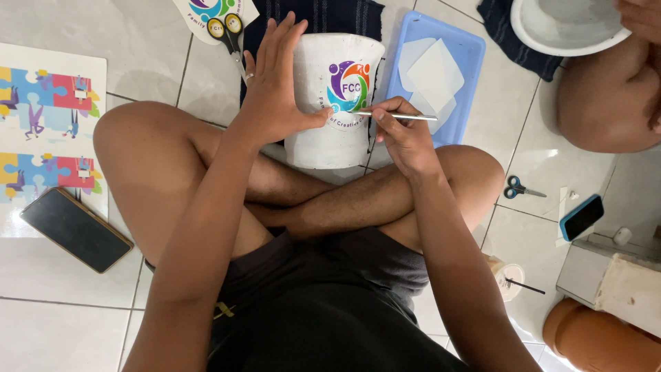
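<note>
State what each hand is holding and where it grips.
The right hand pinches a thin silver metal tool near its working end, tip on the white pot. The left hand steadies the pot's side, fingers open.

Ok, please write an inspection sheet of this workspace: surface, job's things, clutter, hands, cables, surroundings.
Surface: pale tiled floor; the person sits cross-legged.
Job's things: white plastic pot with round multicoloured sticker; thin silver tool.
Clutter: blue plastic tray with white sheets, yellow-handled scissors, blue-handled scissors, dark phone, blue-cased phone, printed puzzle sheets.
Hands: left hand flat against the pot; right hand pinches the tool at the sticker.
Cables: nothing seen.
Surroundings: another person's knee, white bowl, terracotta pot.
</note>
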